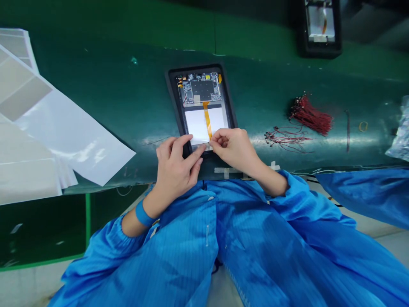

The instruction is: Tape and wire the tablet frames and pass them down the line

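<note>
Two digits of our right hand (234, 146) met in a pinched grip at the lower end of the orange ribbon cable (207, 121); what they held, we could not tell. Our left hand (178, 164), fingers apart, touched the lower part of the uncovered device (195, 119), in a black tray (175, 98) on the bench (137, 106). We judged that a sideways tug could crease the cable, or a slipping left hand let the device shift.

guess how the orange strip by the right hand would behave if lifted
The orange strip looks thin and flat, so it probably bends easily and weighs little. It runs from the circuit board down toward the right hand, so a hard tug might strain it.
</note>
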The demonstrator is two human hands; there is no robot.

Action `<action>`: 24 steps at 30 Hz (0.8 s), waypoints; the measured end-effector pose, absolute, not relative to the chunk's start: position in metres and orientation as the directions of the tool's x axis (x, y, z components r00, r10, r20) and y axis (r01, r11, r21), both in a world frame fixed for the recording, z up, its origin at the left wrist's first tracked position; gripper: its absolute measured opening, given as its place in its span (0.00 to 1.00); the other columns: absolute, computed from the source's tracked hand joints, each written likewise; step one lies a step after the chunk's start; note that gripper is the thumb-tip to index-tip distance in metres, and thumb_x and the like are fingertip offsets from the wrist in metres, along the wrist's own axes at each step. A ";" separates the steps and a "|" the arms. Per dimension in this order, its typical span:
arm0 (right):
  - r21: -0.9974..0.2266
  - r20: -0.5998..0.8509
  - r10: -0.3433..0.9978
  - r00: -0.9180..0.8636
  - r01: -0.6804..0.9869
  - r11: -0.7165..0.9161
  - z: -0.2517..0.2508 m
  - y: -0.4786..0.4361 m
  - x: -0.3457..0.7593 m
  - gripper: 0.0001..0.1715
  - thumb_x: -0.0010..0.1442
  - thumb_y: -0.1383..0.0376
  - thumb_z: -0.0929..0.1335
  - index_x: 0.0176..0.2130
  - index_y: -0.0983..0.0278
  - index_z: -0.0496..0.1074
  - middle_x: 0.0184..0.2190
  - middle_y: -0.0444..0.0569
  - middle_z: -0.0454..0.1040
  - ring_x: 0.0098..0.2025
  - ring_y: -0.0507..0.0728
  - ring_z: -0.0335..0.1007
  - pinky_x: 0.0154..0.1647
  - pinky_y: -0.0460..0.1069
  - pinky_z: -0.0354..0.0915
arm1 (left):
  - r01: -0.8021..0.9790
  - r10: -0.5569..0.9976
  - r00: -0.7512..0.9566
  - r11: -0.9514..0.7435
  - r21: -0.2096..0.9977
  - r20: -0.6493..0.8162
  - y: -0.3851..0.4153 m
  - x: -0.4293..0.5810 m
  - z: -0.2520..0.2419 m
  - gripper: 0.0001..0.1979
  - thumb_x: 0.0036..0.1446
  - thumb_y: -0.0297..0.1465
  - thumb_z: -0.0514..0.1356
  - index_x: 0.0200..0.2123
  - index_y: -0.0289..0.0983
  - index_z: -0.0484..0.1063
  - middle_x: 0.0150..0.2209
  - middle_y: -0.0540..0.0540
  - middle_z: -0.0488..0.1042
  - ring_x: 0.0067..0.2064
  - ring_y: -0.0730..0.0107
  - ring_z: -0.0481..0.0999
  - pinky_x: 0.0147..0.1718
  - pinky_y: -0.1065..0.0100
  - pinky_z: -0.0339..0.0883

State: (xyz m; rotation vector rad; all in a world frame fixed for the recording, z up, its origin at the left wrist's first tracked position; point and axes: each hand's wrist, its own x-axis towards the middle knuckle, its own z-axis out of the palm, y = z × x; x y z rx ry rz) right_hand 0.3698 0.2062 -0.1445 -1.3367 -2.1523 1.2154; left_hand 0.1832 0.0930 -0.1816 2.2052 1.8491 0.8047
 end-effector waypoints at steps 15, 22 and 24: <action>-0.416 -0.156 0.839 -0.521 0.806 0.422 -0.138 0.206 0.395 0.04 0.68 0.66 0.68 0.42 0.64 0.74 0.30 0.48 0.78 0.30 0.56 0.69 0.35 0.50 0.53 | 0.901 0.945 0.133 -0.241 0.360 0.300 0.093 0.190 -0.177 0.21 0.71 0.38 0.60 0.64 0.44 0.78 0.67 0.33 0.68 0.64 0.36 0.63 0.59 0.39 0.59; -0.325 0.016 0.696 -0.718 0.655 0.682 -0.157 0.196 0.418 0.20 0.77 0.66 0.60 0.58 0.61 0.77 0.39 0.51 0.79 0.39 0.57 0.71 0.36 0.50 0.56 | 0.885 0.942 0.230 -0.307 0.351 0.244 0.111 0.198 -0.179 0.24 0.72 0.42 0.60 0.67 0.48 0.74 0.71 0.37 0.63 0.67 0.36 0.61 0.63 0.38 0.55; -0.257 0.020 0.629 -0.777 0.604 0.754 -0.159 0.194 0.421 0.25 0.76 0.69 0.60 0.64 0.57 0.74 0.42 0.52 0.78 0.42 0.57 0.70 0.36 0.50 0.56 | 0.892 0.940 0.213 -0.298 0.341 0.266 0.104 0.183 -0.182 0.24 0.71 0.42 0.62 0.67 0.50 0.75 0.71 0.37 0.63 0.67 0.36 0.61 0.63 0.37 0.56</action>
